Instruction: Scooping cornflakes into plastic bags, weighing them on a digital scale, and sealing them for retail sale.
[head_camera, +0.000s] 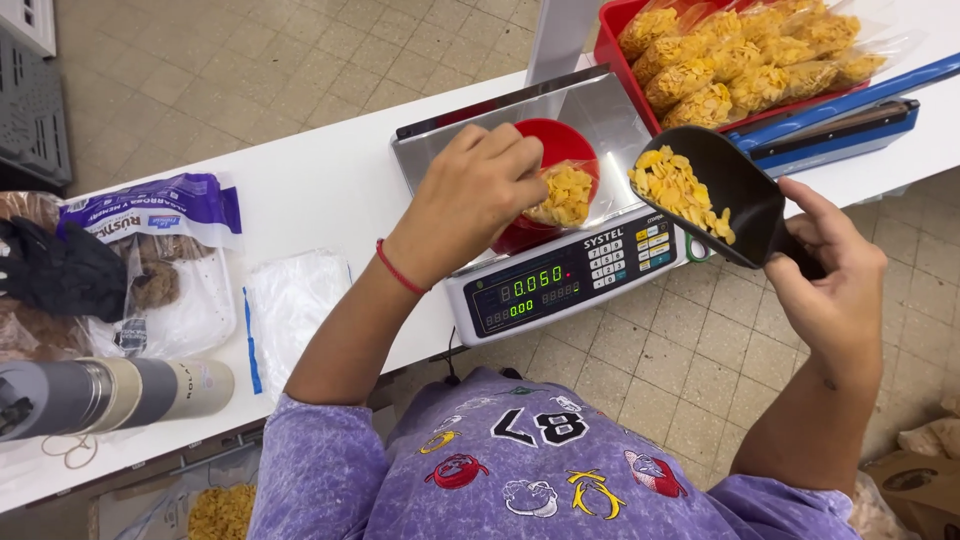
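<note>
At frame centre, a light, limp bag of brittle flakes (566, 194) is pinched by the left hand (478, 190) at its mouth; the stiff black scoop (712, 192) is gripped by the right hand (828, 278) at its handle.

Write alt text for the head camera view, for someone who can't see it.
A person's left hand holds a small clear bag of cornflakes in a red bowl on a digital scale, while the right hand holds a black scoop of cornflakes beside it.
</note>
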